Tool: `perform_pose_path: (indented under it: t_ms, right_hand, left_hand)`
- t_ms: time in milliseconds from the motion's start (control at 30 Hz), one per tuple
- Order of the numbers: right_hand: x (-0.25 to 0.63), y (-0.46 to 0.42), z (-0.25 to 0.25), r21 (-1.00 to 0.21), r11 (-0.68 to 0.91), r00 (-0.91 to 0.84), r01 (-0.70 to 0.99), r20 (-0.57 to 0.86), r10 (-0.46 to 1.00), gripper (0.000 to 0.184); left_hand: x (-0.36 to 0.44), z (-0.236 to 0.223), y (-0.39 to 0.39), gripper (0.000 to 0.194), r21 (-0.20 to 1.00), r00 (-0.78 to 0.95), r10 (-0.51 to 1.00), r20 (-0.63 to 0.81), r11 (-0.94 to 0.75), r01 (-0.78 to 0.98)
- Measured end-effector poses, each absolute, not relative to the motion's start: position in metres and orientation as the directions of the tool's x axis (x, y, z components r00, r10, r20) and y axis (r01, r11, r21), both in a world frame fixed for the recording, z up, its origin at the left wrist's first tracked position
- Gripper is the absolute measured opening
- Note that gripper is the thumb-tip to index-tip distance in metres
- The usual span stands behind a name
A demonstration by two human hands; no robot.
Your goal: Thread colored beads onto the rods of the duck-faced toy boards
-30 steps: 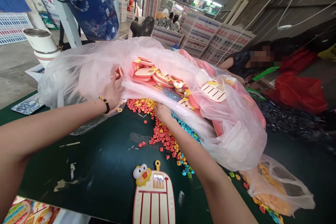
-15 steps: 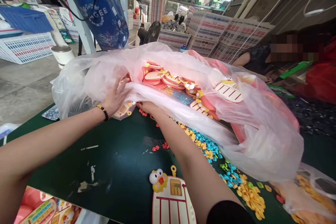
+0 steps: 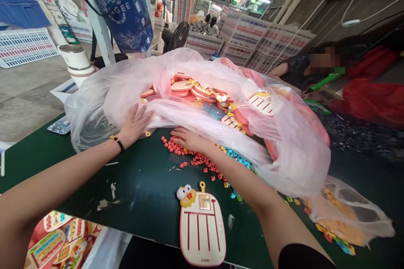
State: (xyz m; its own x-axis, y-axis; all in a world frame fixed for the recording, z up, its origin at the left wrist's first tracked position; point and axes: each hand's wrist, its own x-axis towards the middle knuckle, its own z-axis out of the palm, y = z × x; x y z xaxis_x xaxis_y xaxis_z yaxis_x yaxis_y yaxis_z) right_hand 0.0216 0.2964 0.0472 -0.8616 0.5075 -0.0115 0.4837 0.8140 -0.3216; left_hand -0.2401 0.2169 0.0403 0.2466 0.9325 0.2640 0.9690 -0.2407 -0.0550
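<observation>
A big clear plastic bag (image 3: 293, 155) full of pink and white duck-faced toy boards lies across the dark green table (image 3: 139, 193). My left hand (image 3: 136, 122) is open, its palm pressed flat on the bag's near left side. My right hand (image 3: 188, 138) lies flat with fingers spread on a heap of small red plastic pieces (image 3: 192, 157) just under the bag's front edge. One toy board (image 3: 202, 225) with a yellow duck head lies alone at the near table edge.
Blue and yellow small pieces (image 3: 240, 162) trail right of the red ones. A smaller bag of orange pieces (image 3: 344, 218) sits at right. A person leans at the far right. White crates stand behind, a blue bag hangs above, more toy boards (image 3: 59, 239) lie below the table.
My right hand drew back from under the bag's edge and now lies flat on the red pieces. My left hand slid lower on the bag.
</observation>
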Motion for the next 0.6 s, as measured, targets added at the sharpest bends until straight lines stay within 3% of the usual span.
perform_pose_path:
  t_ms: [100,167,300,467,600]
  right_hand:
    - [0.055,0.316,0.058,-0.353,0.629,-0.685,0.693,-0.049,0.727,0.046]
    - [0.072,0.330,0.062,-0.349,0.560,-0.617,0.751,-0.070,0.784,0.047]
    - [0.090,0.334,0.057,-0.354,0.537,-0.596,0.766,-0.077,0.799,0.043]
    - [0.114,0.306,0.053,-0.361,0.557,-0.628,0.748,-0.113,0.770,0.038]
    - [0.153,0.294,0.065,-0.353,0.531,-0.597,0.770,-0.105,0.796,0.036]
  left_hand:
    - [-0.216,0.042,0.191,0.056,-0.067,0.238,0.925,0.296,-0.229,0.971]
    - [-0.189,0.041,0.175,0.053,-0.073,0.286,0.911,0.298,-0.277,0.958]
    - [-0.133,0.030,0.166,0.047,0.078,0.404,0.883,0.240,-0.432,0.898]
    - [-0.100,0.008,0.185,0.049,0.164,0.277,0.938,0.208,-0.312,0.936]
    - [-0.087,0.000,0.179,0.048,0.184,0.268,0.945,0.187,-0.301,0.936]
